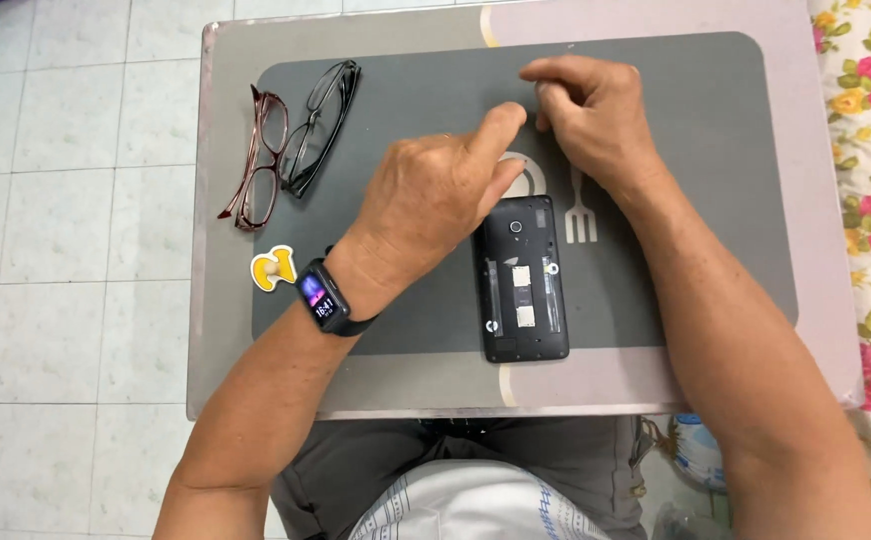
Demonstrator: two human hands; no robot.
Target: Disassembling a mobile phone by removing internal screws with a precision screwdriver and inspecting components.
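Looking down from the head camera, there's a small grey tabletop [218, 330] with a dark grey rubbery placemat [716, 140] taking up most of it, so only thin strips of bare edge show, plus white tiled floor on the left and a flowery fabric on the right. The black smartphone with its back cover off [522, 280] lies face down near the mat's front edge, card slots showing, just below both hands. The left hand [431, 200] (smartwatch on that wrist) sits curled with the thumb stretched toward the right hand [591, 115], whose fingertips are pinched together on something too small to make out. Neither hand touches the phone as far as I can tell. Far left, two pairs of glasses, dark red framed glasses [256, 160] and black framed glasses [324, 125], lie side by side.
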